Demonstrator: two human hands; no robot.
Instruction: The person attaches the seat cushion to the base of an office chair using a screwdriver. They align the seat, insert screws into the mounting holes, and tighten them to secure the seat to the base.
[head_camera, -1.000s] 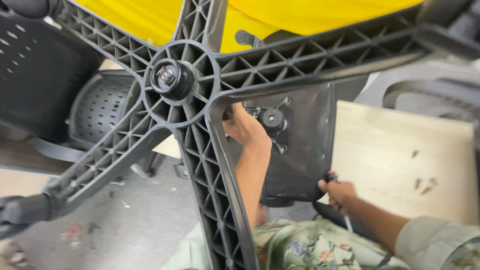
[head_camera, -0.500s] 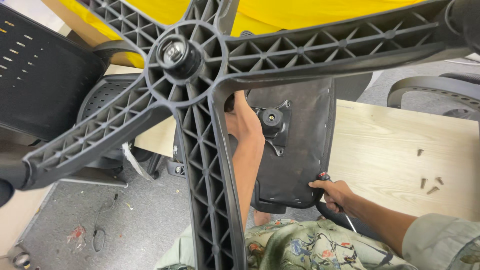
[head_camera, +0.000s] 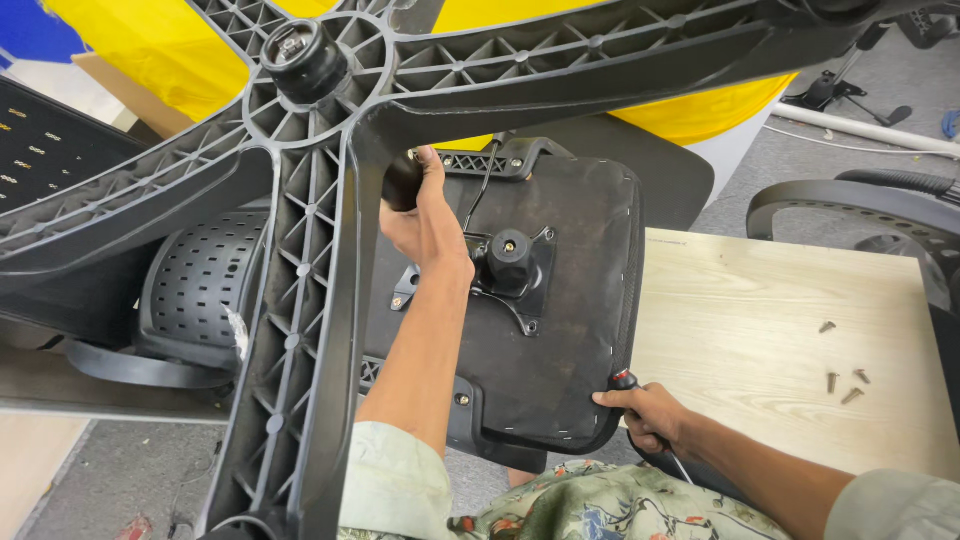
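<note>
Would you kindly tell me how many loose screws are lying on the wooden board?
4: one screw lies apart, farther up the board; three cluster nearer. Others may be hidden.

Count: one star-shaped chair base (head_camera: 300, 200), four spokes in view, maybe more out of frame. One upturned seat pan (head_camera: 560, 310) with one mounting plate (head_camera: 510, 265). One perforated backrest (head_camera: 195, 290). Four loose screws (head_camera: 843, 375) on one wooden board (head_camera: 760, 340). Two hands: left hand (head_camera: 425, 215), right hand (head_camera: 650, 412).
</note>
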